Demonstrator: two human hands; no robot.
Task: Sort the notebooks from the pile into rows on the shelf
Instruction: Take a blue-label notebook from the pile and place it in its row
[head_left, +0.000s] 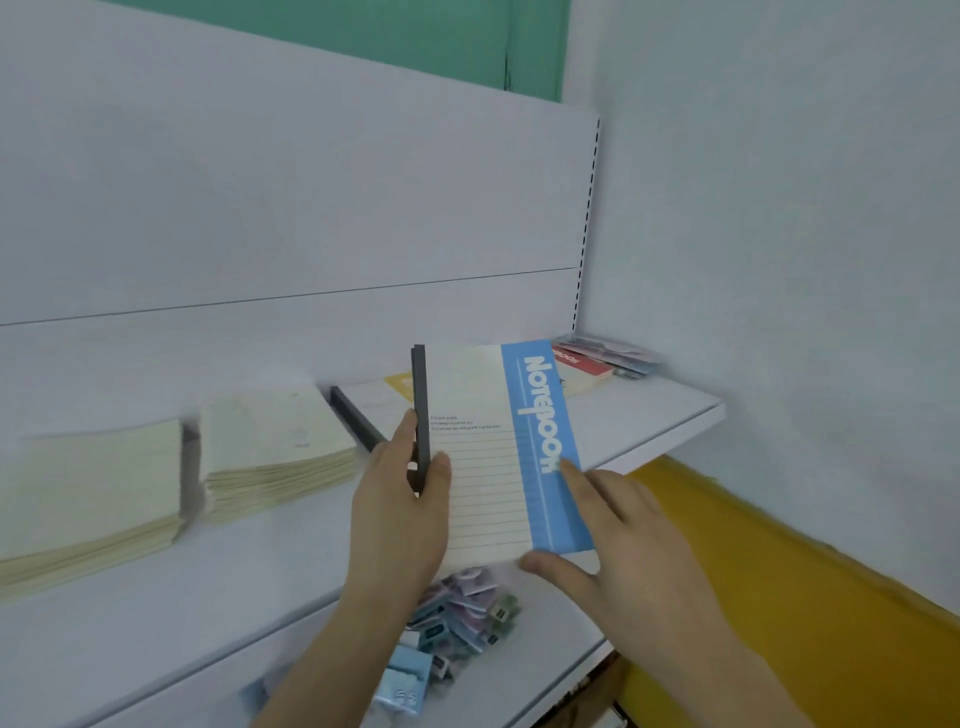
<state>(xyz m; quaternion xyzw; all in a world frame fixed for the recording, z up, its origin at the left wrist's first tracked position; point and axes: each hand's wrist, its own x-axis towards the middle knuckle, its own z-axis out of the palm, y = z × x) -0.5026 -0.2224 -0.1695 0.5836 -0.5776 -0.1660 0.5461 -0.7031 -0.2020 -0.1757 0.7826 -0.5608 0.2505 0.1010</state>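
A cream notebook with a blue "Notebook" band (488, 457) is held up in front of the white shelf (670, 415). My left hand (400, 499) grips its left edge together with a thin dark notebook (421, 410) standing on edge. My right hand (613, 530) touches the blue band and the lower right corner, thumb under the bottom edge. Two stacks of cream notebooks (275, 441) (88, 493) lie in a row on the shelf at left. A pile of notebooks (597, 364) lies at the shelf's far right corner.
A dark notebook (356, 418) leans beside the nearer cream stack, with a yellow-cornered one (397, 384) behind it. Small blue and pink packets (457, 618) lie heaped on the lower shelf. A yellow surface (779, 587) runs along the right wall.
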